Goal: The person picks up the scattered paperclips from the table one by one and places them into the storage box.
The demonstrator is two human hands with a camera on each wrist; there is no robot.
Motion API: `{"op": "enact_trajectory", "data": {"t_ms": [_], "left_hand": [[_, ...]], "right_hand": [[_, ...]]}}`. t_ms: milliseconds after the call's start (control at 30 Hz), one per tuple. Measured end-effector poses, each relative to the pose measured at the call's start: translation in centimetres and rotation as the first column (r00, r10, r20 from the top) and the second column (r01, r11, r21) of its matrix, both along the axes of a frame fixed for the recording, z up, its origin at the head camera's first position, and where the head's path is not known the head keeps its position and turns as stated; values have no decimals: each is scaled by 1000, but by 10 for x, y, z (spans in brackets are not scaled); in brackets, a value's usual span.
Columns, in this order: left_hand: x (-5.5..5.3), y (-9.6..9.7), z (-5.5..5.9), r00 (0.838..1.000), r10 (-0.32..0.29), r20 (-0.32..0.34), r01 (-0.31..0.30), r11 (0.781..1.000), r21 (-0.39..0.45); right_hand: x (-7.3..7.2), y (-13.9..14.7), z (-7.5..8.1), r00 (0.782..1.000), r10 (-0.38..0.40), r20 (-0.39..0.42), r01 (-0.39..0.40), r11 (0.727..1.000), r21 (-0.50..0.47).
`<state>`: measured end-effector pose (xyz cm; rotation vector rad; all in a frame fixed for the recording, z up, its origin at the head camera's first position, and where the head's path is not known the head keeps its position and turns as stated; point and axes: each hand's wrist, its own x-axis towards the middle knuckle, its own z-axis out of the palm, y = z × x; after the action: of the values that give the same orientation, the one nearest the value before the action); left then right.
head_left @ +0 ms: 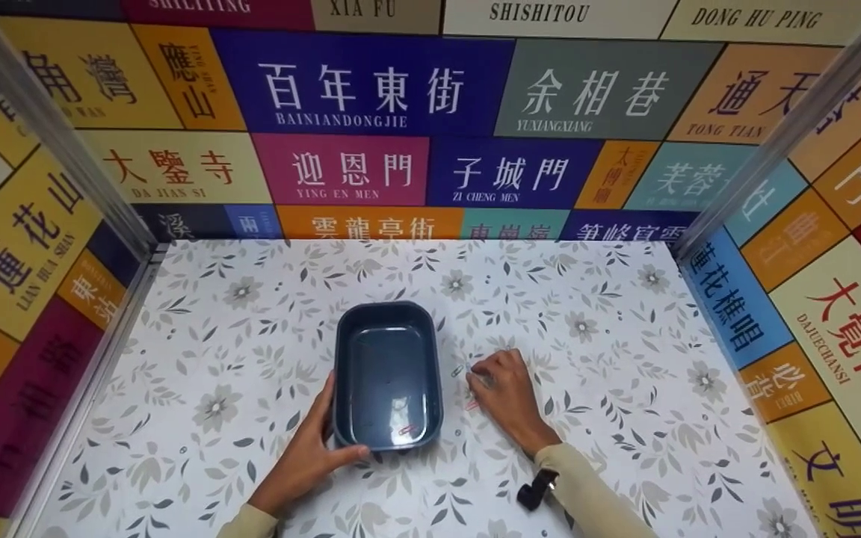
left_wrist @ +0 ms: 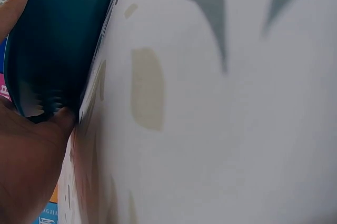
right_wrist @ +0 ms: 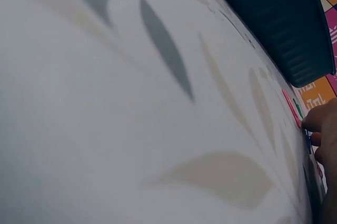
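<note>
On the table (head_left: 670,426), as the head view shows, your left hand (head_left: 309,457) grips the near left corner of the tray (head_left: 388,366), fingers along the side and thumb at the near end. One red clip (head_left: 407,430) lies inside, toward the near right corner. To the tray's right, your right hand (head_left: 507,390) bends its fingers to the surface. A green clip (head_left: 457,370) lies between hand and tray; a second red clip (head_left: 472,404) shows just beside the fingers. Caution: a rightward slip of the tray could push the green clip, as the gap is narrow.

Left wrist view: your thumb bears low on the tray's end wall. Uneven thumb pressure could swivel or tip the tray.

Right wrist view: red and green clips show close together by your fingertips. You cannot tell whether the fingers hold anything (the undersides are hidden). Such thin clips may skid from a shallow pinch, or two may come up together through crowding.
</note>
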<state>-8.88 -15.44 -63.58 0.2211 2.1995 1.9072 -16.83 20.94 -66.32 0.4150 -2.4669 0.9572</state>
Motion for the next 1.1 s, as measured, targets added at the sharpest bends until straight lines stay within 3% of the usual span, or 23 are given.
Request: {"op": "enact_trajectory", "data": {"t_ms": [767,1100], "left_hand": [[0,2,3,999,9,35,-8,1000,-28],[1,1,2,1000,13,16,-12,998,-66]], "right_hand": [[-2,0,-2,999,-16,-48,18,1000,25],[-2,1,-4,999,-22,-50,22,1000,-12]]}}
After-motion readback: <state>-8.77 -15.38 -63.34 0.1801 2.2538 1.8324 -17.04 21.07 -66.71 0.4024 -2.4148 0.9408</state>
